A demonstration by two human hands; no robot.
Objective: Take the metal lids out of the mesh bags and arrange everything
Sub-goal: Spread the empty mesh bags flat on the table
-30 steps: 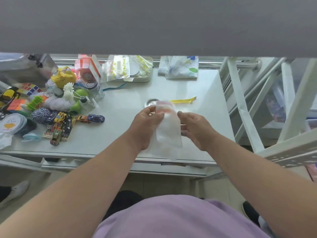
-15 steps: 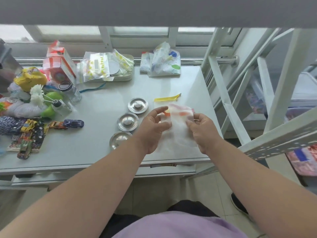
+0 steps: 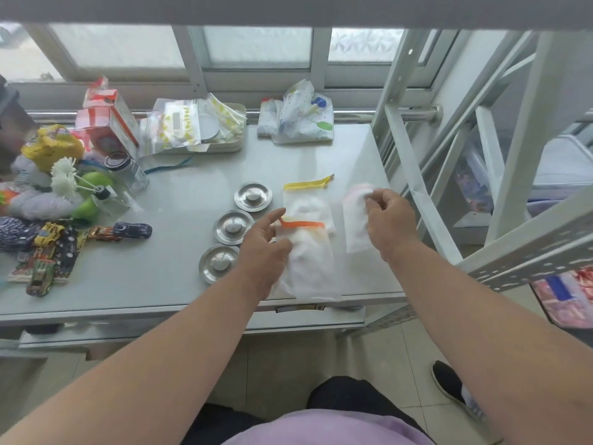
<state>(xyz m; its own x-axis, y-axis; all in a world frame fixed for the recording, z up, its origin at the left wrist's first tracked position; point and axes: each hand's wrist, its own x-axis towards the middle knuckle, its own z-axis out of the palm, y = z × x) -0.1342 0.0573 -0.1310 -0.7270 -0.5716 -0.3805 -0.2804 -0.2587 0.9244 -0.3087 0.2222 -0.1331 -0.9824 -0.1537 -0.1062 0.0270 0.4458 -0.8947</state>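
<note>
steel lids: three round shiny metal lids (image 3: 234, 231) lie in a slanted row at frame centre on the grey metal bench (image 3: 154, 277)
orange-zip white mesh bag (image 3: 305, 261): flat, just right of lids
left hand (image 3: 261, 248): above it, fingers apart
right hand (image 3: 390, 221): fingers pinched on pink-edged white mesh bag (image 3: 354, 220), right of centre
yellow-zip white mesh bag (image 3: 306, 200): behind

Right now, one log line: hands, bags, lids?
right hand: holds pink-trimmed bag | left hand: open over orange-zip bag | metal lids: three on table
</note>
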